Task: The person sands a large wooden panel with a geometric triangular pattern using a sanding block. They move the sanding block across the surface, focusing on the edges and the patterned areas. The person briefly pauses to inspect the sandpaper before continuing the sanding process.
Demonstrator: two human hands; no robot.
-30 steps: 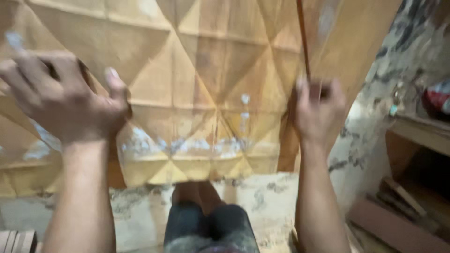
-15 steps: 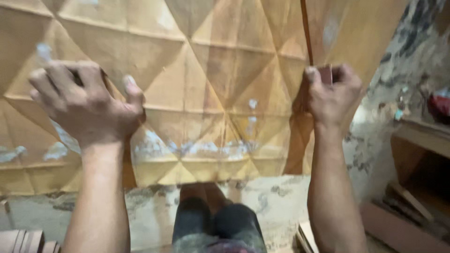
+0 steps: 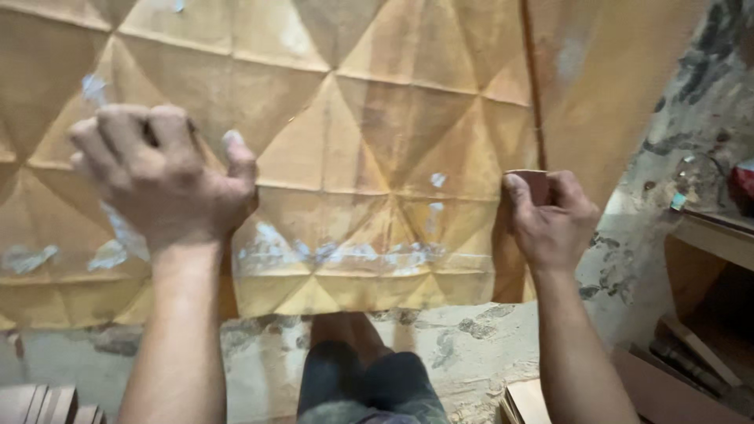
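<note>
Panel (image 3: pixel 377 133): upright before us, patched white. Left hand (image 3: pixel 161 177) fisted on its face at 9 o'clock; right hand (image 3: pixel 550 220) clamps block (image 3: pixel 536 182) at 3. Sanding step, we judge; next calls for steady edge pressure.

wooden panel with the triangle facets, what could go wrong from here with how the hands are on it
The faceted wooden panel stands upright on the dusty floor, seemingly steadied only by the left hand and the right hand; it could tip toward the person's knees. The right hand grips a small brown block at the panel's edge, where fingers might get pinched or scraped.
</note>
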